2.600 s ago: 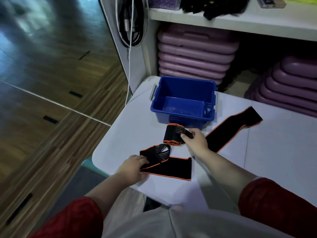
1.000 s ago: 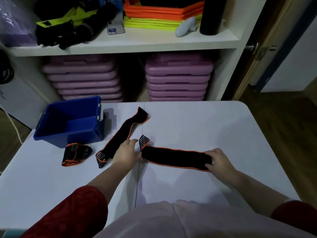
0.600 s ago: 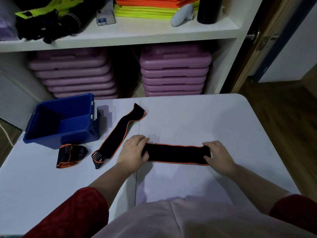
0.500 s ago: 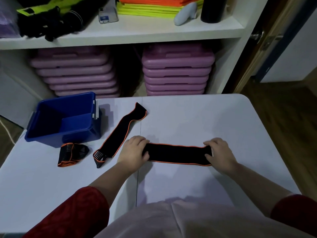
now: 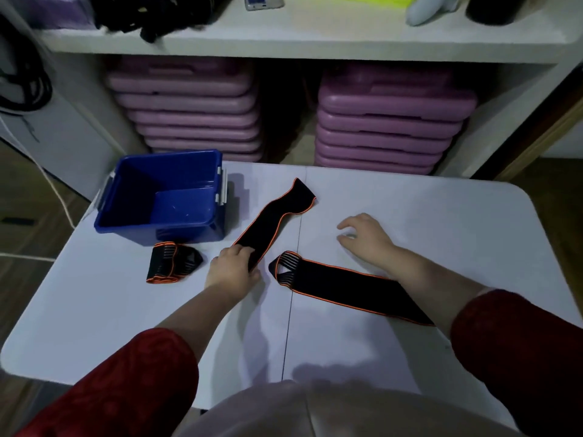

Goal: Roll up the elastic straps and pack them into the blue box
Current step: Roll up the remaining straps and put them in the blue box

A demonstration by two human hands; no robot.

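The empty blue box (image 5: 164, 197) stands at the table's back left. Just in front of it lies a rolled black strap with orange edging (image 5: 172, 262). A flat strap (image 5: 275, 220) runs diagonally from the box's right side toward me; my left hand (image 5: 232, 272) grips its near end. Another flat strap (image 5: 347, 287) lies across the table in front of me, partly under my right forearm. My right hand (image 5: 364, 236) hovers beyond it with fingers spread, holding nothing.
The white folding table (image 5: 441, 222) has a rounded right corner and a centre seam. Behind it a white shelf unit (image 5: 315, 42) holds stacks of purple boards (image 5: 388, 121) below and assorted gear on top. Cables (image 5: 22, 86) hang at the left.
Both hands let go of the strap stretched in front of me. My left hand moved left onto the diagonal strap's near end; my right hand lifted away toward the table's middle.
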